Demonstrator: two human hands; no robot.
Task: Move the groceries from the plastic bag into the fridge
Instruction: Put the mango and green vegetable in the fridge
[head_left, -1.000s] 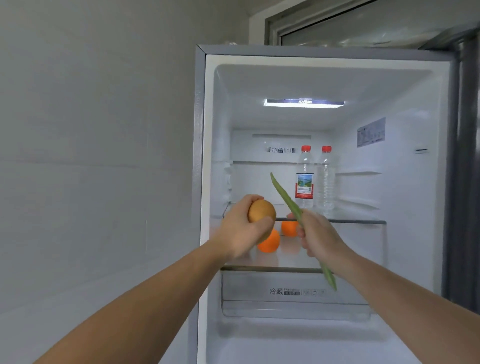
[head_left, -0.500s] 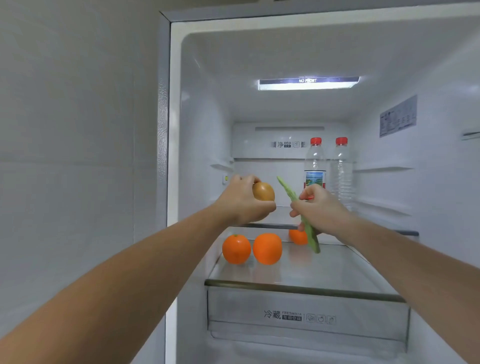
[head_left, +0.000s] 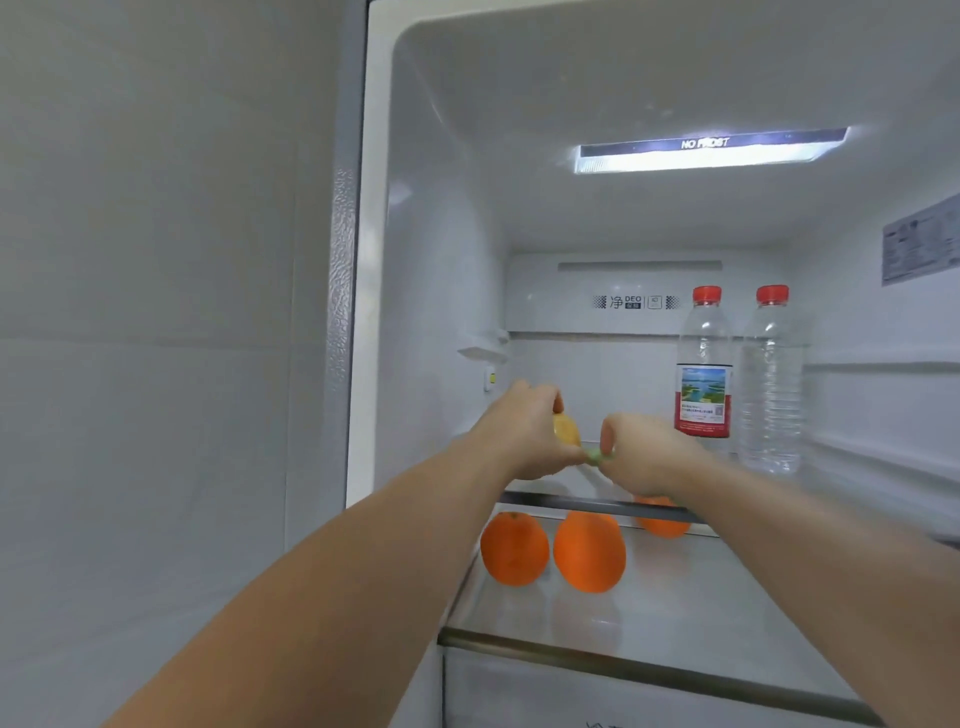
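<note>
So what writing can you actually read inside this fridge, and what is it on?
"NO FROST": on the lit ceiling light strip.
"净 DEO": on the white back-wall vent panel; its smaller marks are unreadable.
Red-and-white label of the clear red-capped water bottle: too small.
Grey side-wall sticker: blurred.

Plain grey wall (head_left: 156, 312) is seen at left, w/ a faint horizontal seam. Scene is lit by white strip lamp (head_left: 711, 153), marked "NO FROST".
</note>
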